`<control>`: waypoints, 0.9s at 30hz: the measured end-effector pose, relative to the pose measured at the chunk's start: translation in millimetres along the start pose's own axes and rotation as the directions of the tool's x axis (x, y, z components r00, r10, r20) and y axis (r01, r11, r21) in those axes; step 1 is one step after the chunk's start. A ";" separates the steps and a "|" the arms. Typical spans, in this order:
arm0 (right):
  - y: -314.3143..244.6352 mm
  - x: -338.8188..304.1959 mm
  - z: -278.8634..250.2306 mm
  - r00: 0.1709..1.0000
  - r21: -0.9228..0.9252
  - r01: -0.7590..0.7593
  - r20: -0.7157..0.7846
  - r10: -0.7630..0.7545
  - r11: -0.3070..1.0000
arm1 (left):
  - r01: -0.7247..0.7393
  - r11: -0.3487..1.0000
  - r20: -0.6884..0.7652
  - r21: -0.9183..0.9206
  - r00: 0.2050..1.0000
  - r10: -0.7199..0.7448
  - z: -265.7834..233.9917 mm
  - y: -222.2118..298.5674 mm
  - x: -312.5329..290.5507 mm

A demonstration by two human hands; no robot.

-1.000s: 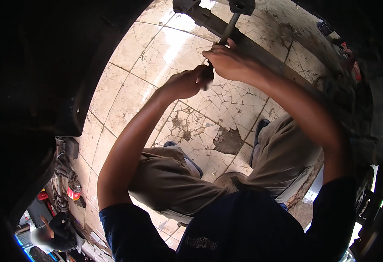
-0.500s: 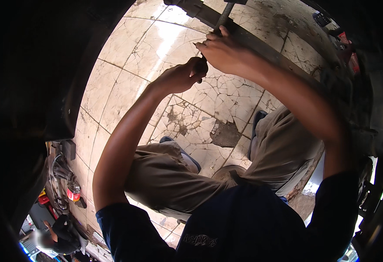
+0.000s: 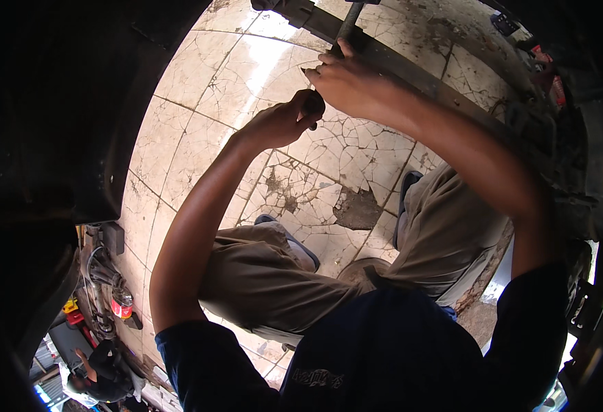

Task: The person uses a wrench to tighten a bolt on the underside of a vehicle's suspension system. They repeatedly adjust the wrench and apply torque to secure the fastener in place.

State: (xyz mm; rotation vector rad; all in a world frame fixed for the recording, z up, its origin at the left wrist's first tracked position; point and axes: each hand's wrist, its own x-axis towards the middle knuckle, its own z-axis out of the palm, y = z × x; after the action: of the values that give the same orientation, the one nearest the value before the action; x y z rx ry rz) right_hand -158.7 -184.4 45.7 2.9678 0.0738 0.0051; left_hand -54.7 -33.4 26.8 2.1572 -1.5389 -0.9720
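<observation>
Out in front, my left hand (image 3: 282, 122) is closed around a dark, round-ended piece (image 3: 312, 104); its exact kind is hidden by the fingers. Just above and to the right, my right hand (image 3: 353, 84) has its fingers bent round the lower end of a dark ribbed rod (image 3: 349, 22). A small dark tip pokes out beside the right fingertips. The rod runs up toward the top edge, crossing a long dark metal bar (image 3: 404, 65). Whether the left hand's piece and the rod touch is hard to make out.
Dark bodywork (image 3: 54, 103) closes in on the left. Cracked floor tiles (image 3: 198, 130) lie below, with a broken patch (image 3: 358, 209) between my feet. Greasy metal parts (image 3: 99, 275) and a red-labelled bottle (image 3: 121, 307) stand at left. Another person (image 3: 106, 374) sits at lower left.
Both hands keep nearly the same place and hold. The dark piece in my left hand is angled slightly differently, and the whole view has shifted a little.
</observation>
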 end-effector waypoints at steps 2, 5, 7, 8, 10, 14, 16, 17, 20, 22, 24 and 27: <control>5.9 -1.9 4.6 0.999 0.020 0.004 -0.036 -0.004 1.000 | 0.003 1.000 -0.005 0.007 1.000 -0.003 0.7 1.8 0.2; 0.6 3.2 -6.1 0.995 0.152 -0.057 0.093 0.043 0.987 | 0.027 0.999 0.005 0.021 1.000 -0.027 -0.8 -3.7 -2.3; 4.5 3.1 -6.2 0.983 0.226 -0.105 0.171 0.067 0.969 | 0.019 1.000 0.009 0.020 1.000 -0.019 -0.2 -0.4 -0.8; 11.4 4.5 -4.0 0.983 0.247 -0.110 0.170 0.068 0.963 | 0.009 1.000 0.002 0.016 1.000 -0.009 0.0 1.1 -0.2; 11.9 5.4 -9.6 0.979 0.277 -0.127 0.191 0.075 0.952 | -0.008 1.000 -0.019 0.017 1.000 0.008 -1.0 3.1 -0.8; 4.7 5.3 -16.0 0.975 0.328 -0.143 0.209 0.076 0.934 | -0.014 1.000 -0.040 0.019 0.999 0.015 0.9 0.8 -1.9; 4.6 3.9 -15.9 0.977 0.324 -0.147 0.193 0.087 0.935 | -0.033 0.999 -0.046 0.019 0.998 0.034 2.0 1.0 -1.0; 2.9 5.3 -15.7 0.978 0.307 -0.146 0.187 0.091 0.941 | -0.042 0.999 -0.061 0.022 0.997 0.044 2.3 0.1 -3.1; -3.6 5.0 -21.2 0.965 0.186 -0.153 0.240 0.106 0.971 | -0.040 0.999 -0.042 0.010 0.998 0.040 -0.7 8.1 -2.9; -3.4 6.1 -20.5 0.971 0.184 -0.133 0.220 0.091 0.974 | 0.002 1.000 -0.018 0.011 1.000 -0.002 -2.2 7.1 -6.0; 0.3 7.8 -14.7 0.980 0.242 -0.128 0.183 0.085 0.962 | 0.039 0.999 0.002 0.021 0.999 -0.039 -3.0 4.5 -3.4; -0.9 10.7 -6.9 0.981 0.238 -0.139 0.166 0.101 0.961 | 0.012 1.000 0.012 0.010 1.000 -0.012 -2.1 6.4 -3.1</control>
State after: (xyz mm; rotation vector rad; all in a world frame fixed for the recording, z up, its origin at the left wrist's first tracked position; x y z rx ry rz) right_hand -148.1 -181.7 52.4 3.2055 -0.1371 -0.2330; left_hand -58.4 -33.1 33.3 2.1735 -1.5416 -0.9849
